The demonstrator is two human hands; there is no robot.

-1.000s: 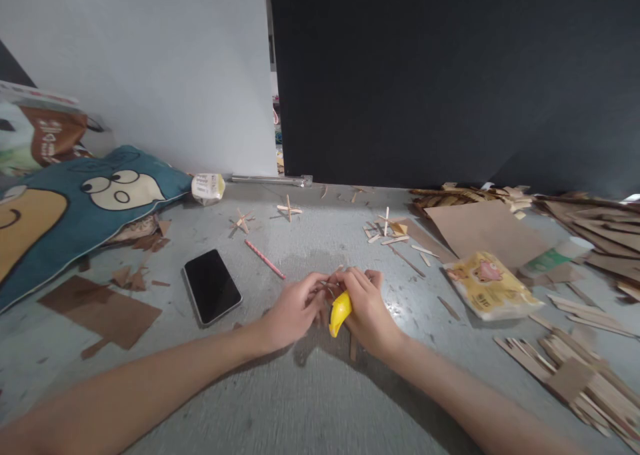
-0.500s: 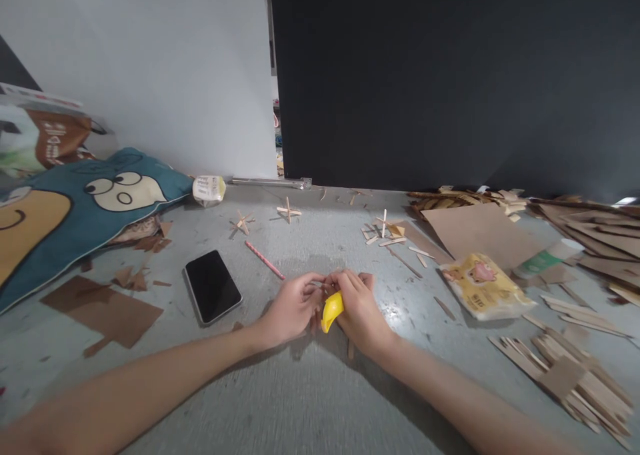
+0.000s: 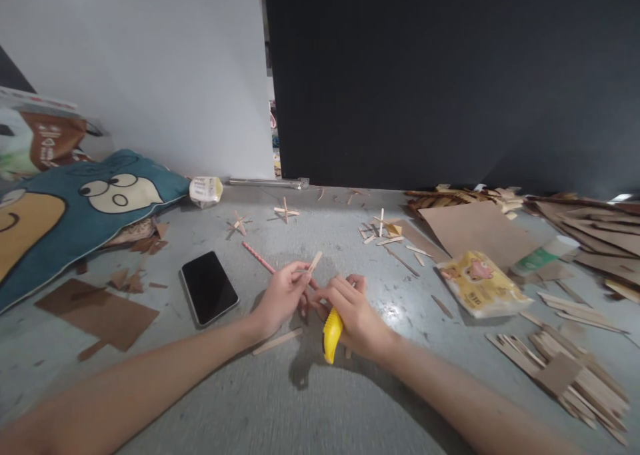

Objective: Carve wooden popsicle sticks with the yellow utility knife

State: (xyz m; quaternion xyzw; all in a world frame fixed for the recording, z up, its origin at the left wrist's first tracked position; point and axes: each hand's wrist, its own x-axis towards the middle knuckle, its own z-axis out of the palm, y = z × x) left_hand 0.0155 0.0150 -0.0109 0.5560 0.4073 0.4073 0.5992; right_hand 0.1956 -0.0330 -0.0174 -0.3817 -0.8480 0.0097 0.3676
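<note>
My left hand [image 3: 286,295] pinches a short wooden craft stick [image 3: 315,262], which points up and to the right from the fingertips. Close beside it, my right hand [image 3: 350,308] is closed around a curved yellow plastic tool [image 3: 331,335] with a ridged edge. Its other end is hidden by the fingers, so I cannot tell its exact kind. Another craft stick [image 3: 277,342] lies flat on the table below my left wrist. Under my right hand a small bit of wood [image 3: 349,353] shows. A pink patterned straw [image 3: 257,257] rests behind my left hand.
A phone [image 3: 209,288] lies left of my hands, near cut cardboard [image 3: 100,314] and a blue cushion [image 3: 120,188]. Small stick crosses [image 3: 286,211] stand behind. At right are a yellow tissue pack [image 3: 483,285], a glue stick [image 3: 545,256] and a bundle of craft sticks [image 3: 560,375].
My hands have drawn slightly apart. The craft stick in my left hand now shows above the fingers, another stick is visible below my left wrist, and the yellow tool points lower.
</note>
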